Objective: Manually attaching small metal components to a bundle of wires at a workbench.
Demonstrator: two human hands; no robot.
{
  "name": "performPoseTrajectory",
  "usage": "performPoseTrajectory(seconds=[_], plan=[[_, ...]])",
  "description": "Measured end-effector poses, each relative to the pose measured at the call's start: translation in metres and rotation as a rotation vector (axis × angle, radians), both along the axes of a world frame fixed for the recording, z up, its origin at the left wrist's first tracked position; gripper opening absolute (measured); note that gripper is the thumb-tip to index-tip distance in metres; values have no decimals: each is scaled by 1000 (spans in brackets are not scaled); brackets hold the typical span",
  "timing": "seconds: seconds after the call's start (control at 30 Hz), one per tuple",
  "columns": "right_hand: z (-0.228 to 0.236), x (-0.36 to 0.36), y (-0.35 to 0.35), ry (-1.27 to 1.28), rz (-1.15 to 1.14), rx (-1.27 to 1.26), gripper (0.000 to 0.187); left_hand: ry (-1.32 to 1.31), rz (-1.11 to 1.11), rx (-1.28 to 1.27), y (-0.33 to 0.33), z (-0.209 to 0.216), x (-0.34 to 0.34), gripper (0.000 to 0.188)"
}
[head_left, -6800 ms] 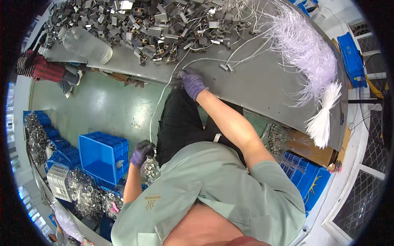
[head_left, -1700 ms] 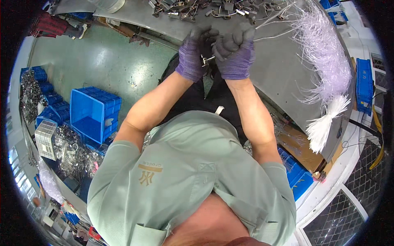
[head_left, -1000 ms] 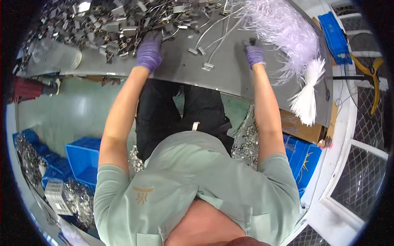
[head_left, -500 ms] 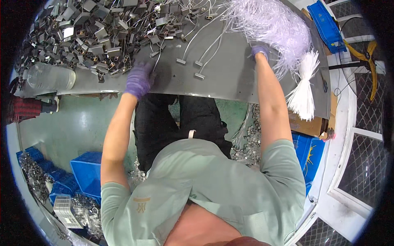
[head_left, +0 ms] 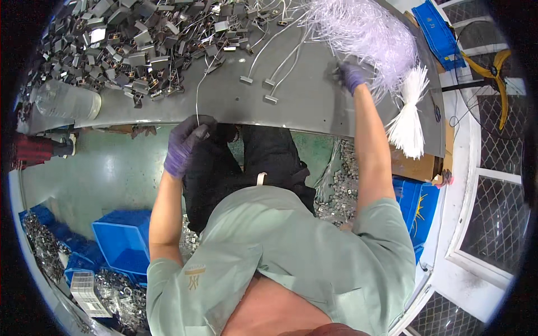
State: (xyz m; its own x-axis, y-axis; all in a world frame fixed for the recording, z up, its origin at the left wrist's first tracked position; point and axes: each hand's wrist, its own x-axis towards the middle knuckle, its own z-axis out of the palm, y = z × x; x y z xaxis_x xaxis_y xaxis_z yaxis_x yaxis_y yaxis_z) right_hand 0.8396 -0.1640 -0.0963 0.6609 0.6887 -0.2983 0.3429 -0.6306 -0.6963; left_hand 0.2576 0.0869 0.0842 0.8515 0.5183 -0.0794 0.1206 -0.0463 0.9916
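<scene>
My left hand (head_left: 188, 147), in a purple glove with dark fingertips, is closed in a pinch at the table's front edge. It grips the near end of a thin white cord (head_left: 198, 96), which runs away toward the pile of small grey metal pieces (head_left: 148, 56). My right hand (head_left: 351, 77), gloved alike, hovers or rests by the near left fringe of a bundle of clear lilac strands (head_left: 367, 33); its fingers are smeared by motion. Between the hands lie a few white cords ending in small grey blocks (head_left: 270, 99).
The grey table (head_left: 302, 112) carries a clear plastic container (head_left: 68, 101) at left and a tied white cord bundle (head_left: 411, 115) at right. A blue bin (head_left: 439, 33) and a yellow-bladed fan (head_left: 496, 73) stand far right. More blue bins (head_left: 122, 238) sit lower left; someone's red sleeve (head_left: 31, 150) shows.
My left hand has come back toward me to the table edge, drawing the cord out straight. My right hand has shifted slightly nearer and left, beside the lilac strands.
</scene>
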Motion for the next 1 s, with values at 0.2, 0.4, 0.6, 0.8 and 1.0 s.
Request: performPoseTrajectory(seconds=[0.2, 0.4, 0.6, 0.8, 1.0], plan=[[172, -264, 93, 230, -157, 327, 27, -98, 199, -87, -31, 14, -27, 38], [168, -361, 151, 538, 85, 451, 27, 43, 350, 58, -49, 4, -70, 35], [-48, -324, 246, 247, 178, 718, 26, 168, 125, -15, -54, -17, -131, 48], [70, -375, 258, 471, -61, 683, 24, 247, 388, -332, -88, -48, -222, 45], [158, -367, 241, 716, -227, 916, 26, 262, 548, -334, -88, -71, -245, 51]])
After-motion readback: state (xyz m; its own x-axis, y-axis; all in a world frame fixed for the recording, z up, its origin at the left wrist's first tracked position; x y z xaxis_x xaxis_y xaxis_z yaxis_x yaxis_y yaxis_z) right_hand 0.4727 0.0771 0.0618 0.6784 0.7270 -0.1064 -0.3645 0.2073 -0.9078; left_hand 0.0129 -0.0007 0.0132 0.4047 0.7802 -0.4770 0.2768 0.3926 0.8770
